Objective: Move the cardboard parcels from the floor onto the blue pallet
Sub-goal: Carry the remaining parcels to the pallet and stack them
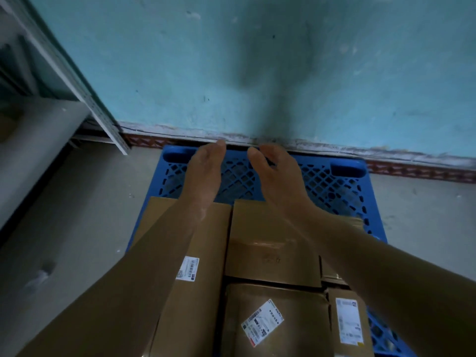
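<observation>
Cardboard parcels (pixel 273 256) crowd the near half of the blue pallet (pixel 322 186); left hand (pixel 206 171) and right hand (pixel 273 173) hover open and empty, so further stacking there risks toppling.

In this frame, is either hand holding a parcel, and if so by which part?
Nothing is held. The left hand and right hand hang open and empty above the bare far end of the blue pallet, clear of the parcels stacked there.
</observation>
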`<state>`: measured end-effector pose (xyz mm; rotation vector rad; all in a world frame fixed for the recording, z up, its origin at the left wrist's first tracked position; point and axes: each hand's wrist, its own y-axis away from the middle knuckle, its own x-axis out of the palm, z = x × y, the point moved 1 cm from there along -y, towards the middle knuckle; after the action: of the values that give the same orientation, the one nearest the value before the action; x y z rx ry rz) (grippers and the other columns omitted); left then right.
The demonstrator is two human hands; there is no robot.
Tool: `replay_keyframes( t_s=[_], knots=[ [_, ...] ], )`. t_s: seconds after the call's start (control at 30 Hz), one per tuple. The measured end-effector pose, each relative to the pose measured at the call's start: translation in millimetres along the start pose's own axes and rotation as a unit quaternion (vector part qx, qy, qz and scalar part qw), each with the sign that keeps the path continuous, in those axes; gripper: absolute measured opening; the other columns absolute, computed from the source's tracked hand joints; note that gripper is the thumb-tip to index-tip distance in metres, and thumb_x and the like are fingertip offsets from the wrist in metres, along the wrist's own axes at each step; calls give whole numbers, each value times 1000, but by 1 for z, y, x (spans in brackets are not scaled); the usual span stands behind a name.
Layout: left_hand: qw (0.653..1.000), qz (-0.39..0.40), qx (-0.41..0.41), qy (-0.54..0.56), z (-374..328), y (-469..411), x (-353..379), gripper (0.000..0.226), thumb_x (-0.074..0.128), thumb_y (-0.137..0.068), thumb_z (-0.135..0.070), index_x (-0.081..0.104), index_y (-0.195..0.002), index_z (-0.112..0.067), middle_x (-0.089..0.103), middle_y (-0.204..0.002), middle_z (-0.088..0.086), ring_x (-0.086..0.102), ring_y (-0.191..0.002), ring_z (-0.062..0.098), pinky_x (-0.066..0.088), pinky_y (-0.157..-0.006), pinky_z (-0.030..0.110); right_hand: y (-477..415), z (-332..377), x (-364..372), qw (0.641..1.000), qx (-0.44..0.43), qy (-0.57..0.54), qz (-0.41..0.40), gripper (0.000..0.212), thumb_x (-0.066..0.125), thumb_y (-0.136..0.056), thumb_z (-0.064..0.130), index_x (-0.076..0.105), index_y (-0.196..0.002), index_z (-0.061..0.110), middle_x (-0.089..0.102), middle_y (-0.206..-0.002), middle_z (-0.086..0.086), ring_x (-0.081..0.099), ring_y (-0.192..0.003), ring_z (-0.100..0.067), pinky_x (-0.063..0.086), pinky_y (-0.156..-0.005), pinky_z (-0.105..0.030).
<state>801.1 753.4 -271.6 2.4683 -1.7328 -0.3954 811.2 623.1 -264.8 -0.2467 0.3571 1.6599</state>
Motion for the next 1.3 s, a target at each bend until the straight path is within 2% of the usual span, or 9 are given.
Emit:
replay_keyframes(
  t_s=[0.1, 0.23, 0.33, 0.43, 0.57, 0.7, 0.93, 1.17, 1.3],
  knots=[
    [999, 3, 31, 28, -51, 30, -19, 28, 44, -99, -40, 55, -116, -22, 58, -117, -5, 53, -116, 13, 39, -104, 31, 23, 58, -12, 999, -19, -29, -12, 51, 52, -94, 42, 49, -135, 12, 54, -135, 1, 50, -123, -12, 41, -105, -31],
    [996, -5, 59, 71, -108, 72, -48, 22, 42, -100, -39, 53, -111, -24, 58, -111, -8, 54, -112, 13, 39, -95, 27, 60, 128, -28, 998, -50, -38, -17, 48, 50, -96, 40, 50, -134, 12, 55, -133, 0, 51, -122, -12, 40, -104, -30],
    [992, -2, 74, 106, -143, 106, -71, 30, 42, -100, -38, 53, -121, -20, 58, -123, -2, 56, -113, 13, 39, -97, 26, 90, 172, -36, 996, -70, -48, -18, 46, 48, -96, 40, 51, -133, 13, 57, -131, 2, 51, -119, -9, 41, -96, -18],
    [988, 8, 91, 121, -166, 140, -91, 37, 41, -100, -38, 52, -128, -17, 58, -128, 0, 56, -117, 15, 39, -104, 32, 118, 206, -39, 993, -91, -80, -12, 41, 48, -97, 39, 55, -127, 12, 61, -115, 8, 55, -97, 7, 37, -73, 4],
    [984, -12, 130, 120, -187, 185, -117, 43, 41, -99, -42, 50, -133, -17, 58, -129, -3, 56, -119, 13, 37, -108, 37, 152, 240, -35, 987, -117, -111, 5, 31, 49, -96, 39, 59, -117, 17, 58, -95, 21, 54, -83, 15, 40, -75, -3],
    [974, -98, 165, 117, -199, 235, -141, 42, 39, -99, -48, 52, -129, -21, 59, -127, -7, 57, -117, 10, 39, -108, 38, 185, 259, -32, 977, -138, -146, 68, 24, 50, -95, 44, 58, -108, 25, 62, -102, 16, 58, -99, 0, 44, -92, -25],
    [945, -225, 208, 118, -187, 332, -146, 55, 39, -93, -56, 50, -131, -18, 59, -124, -4, 58, -114, 8, 42, -99, 29, 242, 267, -33, 944, -176, -173, 218, 19, 51, -93, 47, 58, -97, 30, 65, -104, 11, 59, -99, 0, 46, -89, -23],
    [879, -410, 209, 122, -154, 451, -165, 30, 36, -99, -41, 52, -118, -26, 61, -120, -4, 59, -112, 6, 44, -96, 23, 328, 264, 1, 888, -201, -170, 377, 50, 50, -88, 55, 59, -120, 17, 63, -121, 1, 57, -114, -10, 43, -104, -38],
    [824, -513, 212, 113, -139, 534, -188, 33, 35, -100, -38, 53, -123, -22, 61, -120, -2, 60, -112, 9, 44, -99, 25, 397, 274, 26, 838, -217, -174, 469, 32, 50, -90, 51, 59, -109, 26, 64, -118, 3, 58, -112, -5, 42, -106, -35]
  ],
)
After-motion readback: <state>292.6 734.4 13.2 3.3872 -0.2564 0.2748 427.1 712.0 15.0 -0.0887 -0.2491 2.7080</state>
